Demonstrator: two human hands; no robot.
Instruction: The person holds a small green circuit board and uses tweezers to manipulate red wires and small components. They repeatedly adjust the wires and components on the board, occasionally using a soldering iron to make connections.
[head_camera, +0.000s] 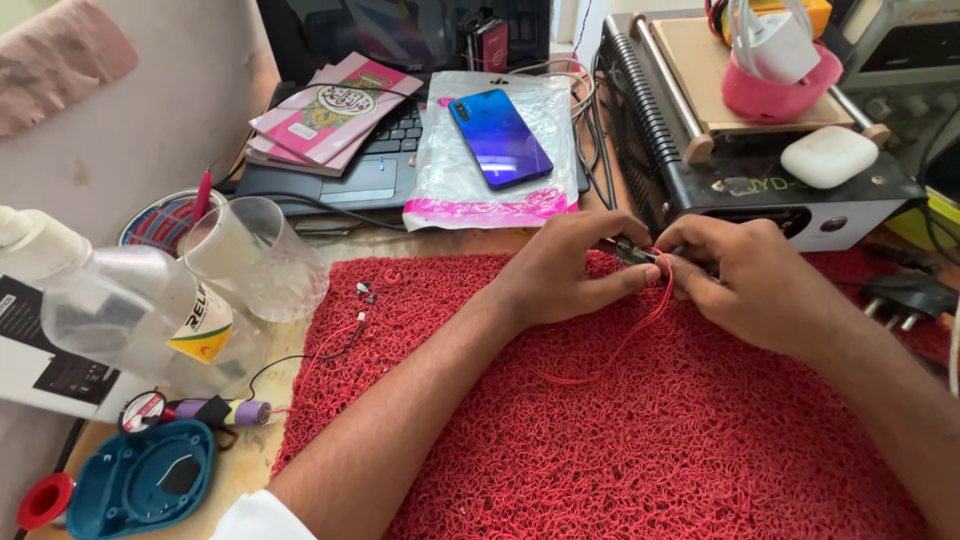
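Cluttered repair bench, covered at centre by a red looped-fibre mat (620, 440). Both hands meet at the mat's 12 o'clock edge. Left hand (560, 270) has thumb and forefinger pressed together on a small dark metal component (632, 251); right hand (745, 280), fingers curled, pinches the same piece from the 3 o'clock side along with a thin red wire (655, 310). That wire loops from the pinch toward 6 o'clock and trails across the mat toward 8 o'clock. Component sits between the two sets of fingertips, touching both; its exact type is too small to tell.

Judgement: the work calls for a steady grip, wrists resting on the mat, wire kept slack so the joint is not strained.

Surroundings: blue smartphone (499, 137) on a clear plastic bag at 12 o'clock, laptop (380, 170) at 11 o'clock, clear plastic bottle (140, 315) at 9 o'clock, white earbud case (828, 156) on a black heating unit at 1 o'clock
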